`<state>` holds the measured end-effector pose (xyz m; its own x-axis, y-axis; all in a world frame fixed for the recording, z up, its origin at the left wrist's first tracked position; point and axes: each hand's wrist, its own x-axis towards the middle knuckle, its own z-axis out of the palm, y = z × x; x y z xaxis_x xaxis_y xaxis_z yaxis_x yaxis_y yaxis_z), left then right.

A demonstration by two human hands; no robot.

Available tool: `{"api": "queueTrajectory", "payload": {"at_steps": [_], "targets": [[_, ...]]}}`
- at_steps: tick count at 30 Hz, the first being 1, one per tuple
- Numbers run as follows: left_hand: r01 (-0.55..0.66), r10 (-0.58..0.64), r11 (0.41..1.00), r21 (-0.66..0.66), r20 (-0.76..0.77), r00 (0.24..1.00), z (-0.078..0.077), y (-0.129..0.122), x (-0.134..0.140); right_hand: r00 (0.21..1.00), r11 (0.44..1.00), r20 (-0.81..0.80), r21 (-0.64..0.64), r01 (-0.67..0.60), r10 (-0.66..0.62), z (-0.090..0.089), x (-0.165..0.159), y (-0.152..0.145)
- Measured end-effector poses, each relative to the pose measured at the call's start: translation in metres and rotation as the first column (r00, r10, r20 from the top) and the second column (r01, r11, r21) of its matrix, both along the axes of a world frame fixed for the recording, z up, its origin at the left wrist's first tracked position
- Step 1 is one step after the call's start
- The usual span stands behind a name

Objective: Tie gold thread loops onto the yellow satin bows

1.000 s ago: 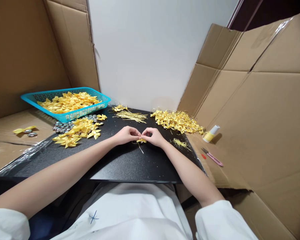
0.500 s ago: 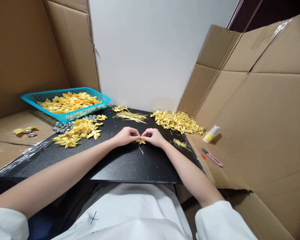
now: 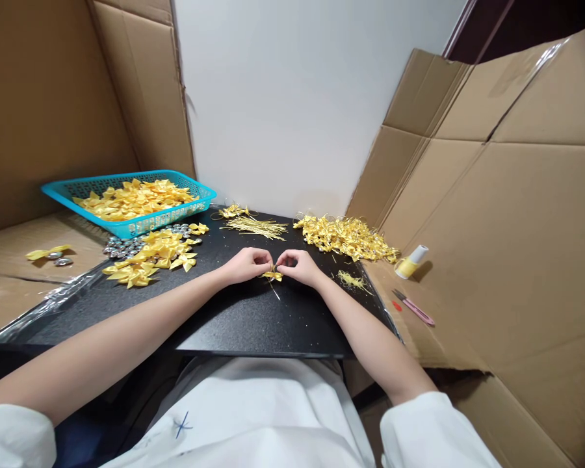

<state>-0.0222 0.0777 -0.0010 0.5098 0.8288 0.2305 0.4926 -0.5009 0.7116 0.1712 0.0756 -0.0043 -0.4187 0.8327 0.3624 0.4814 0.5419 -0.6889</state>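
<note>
A small yellow ribbon bow (image 3: 273,277) is at the middle of the black table, between my two hands. A thin light strand trails from it toward me. My left hand (image 3: 249,265) pinches at the bow's upper left, thumb and forefinger pressed together around a thin gold tie. Just to the right, my right hand (image 3: 298,266) is also curled in a pinch at the upper right of the bow. Whatever lies between its fingertips is too small to make out. A narrow gap separates the two sets of fingertips.
A blue basket (image 3: 127,229) of yellow bows stands at the left, with loose bows (image 3: 163,250) and silver buttons (image 3: 121,247) before it. Gold ties (image 3: 256,227) lie ahead. Finished-looking bows (image 3: 346,237), thread scraps (image 3: 352,280), a thread spool (image 3: 409,263) and pink snips (image 3: 414,307) sit right.
My right hand's fingertips have shifted slightly right, away from the left ones. More of the bow between the hands shows now. My left hand has barely moved.
</note>
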Motion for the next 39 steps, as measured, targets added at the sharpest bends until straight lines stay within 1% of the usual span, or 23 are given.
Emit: {"api": "queueTrajectory", "payload": {"at_steps": [8, 12, 14, 16, 19, 21, 23, 26, 28, 31, 34, 36, 39], "targets": [[0.017, -0.017, 1.000, -0.015, -0.017, 1.000, 0.001, 0.000, -0.001, 0.998, 0.997, 0.058, 0.082, -0.011, 0.006, -0.001, 0.001, -0.001], [-0.009, 0.009, 1.000, 0.001, -0.004, 1.000, 0.005, 0.002, -0.004, 0.997, 0.994, 0.079, 0.105, -0.012, 0.004, 0.002, 0.000, -0.004], [-0.014, 0.015, 1.000, -0.016, 0.004, 1.000, 0.009, 0.002, -0.006, 0.997, 0.993, 0.080, 0.115, -0.016, 0.007, 0.004, -0.001, -0.006], [0.013, -0.014, 0.998, -0.058, -0.025, 1.000, 0.014, 0.000, -0.008, 0.996, 0.992, 0.088, 0.125, -0.019, 0.008, 0.004, -0.002, -0.007], [0.064, -0.076, 0.994, -0.085, -0.141, 0.987, 0.020, -0.006, -0.010, 0.994, 0.991, 0.109, 0.133, -0.020, 0.006, 0.004, -0.003, -0.007], [0.084, -0.092, 0.995, -0.047, -0.216, 0.972, 0.021, -0.009, -0.010, 0.993, 0.991, 0.121, 0.133, -0.020, 0.004, 0.004, -0.003, -0.007], [0.120, -0.115, 0.993, 0.001, -0.254, 0.960, 0.019, -0.010, -0.010, 0.990, 0.992, 0.144, 0.125, -0.027, 0.008, 0.004, -0.002, -0.007], [0.209, -0.194, 0.977, 0.035, -0.239, 0.951, 0.013, -0.008, -0.010, 0.978, 0.993, 0.207, 0.108, -0.040, 0.017, 0.002, -0.001, -0.006], [0.243, -0.228, 0.969, 0.046, -0.216, 0.949, 0.010, -0.006, -0.010, 0.972, 0.993, 0.233, 0.103, -0.055, 0.029, 0.001, 0.000, -0.006], [0.240, -0.220, 0.968, 0.072, -0.217, 0.951, 0.007, -0.003, -0.009, 0.972, 0.992, 0.227, 0.096, -0.079, 0.056, 0.000, 0.001, -0.004], [0.226, -0.193, 0.970, 0.096, -0.272, 0.943, 0.009, -0.003, -0.010, 0.973, 0.992, 0.218, 0.087, -0.092, 0.071, -0.001, 0.002, -0.003], [0.201, -0.153, 0.970, 0.137, -0.300, 0.942, 0.011, -0.003, -0.012, 0.972, 0.992, 0.220, 0.080, -0.100, 0.081, -0.002, 0.002, -0.002], [0.175, -0.109, 0.961, 0.214, -0.286, 0.952, 0.012, -0.003, -0.012, 0.974, 0.990, 0.208, 0.085, -0.110, 0.091, -0.002, 0.002, -0.001]]}}
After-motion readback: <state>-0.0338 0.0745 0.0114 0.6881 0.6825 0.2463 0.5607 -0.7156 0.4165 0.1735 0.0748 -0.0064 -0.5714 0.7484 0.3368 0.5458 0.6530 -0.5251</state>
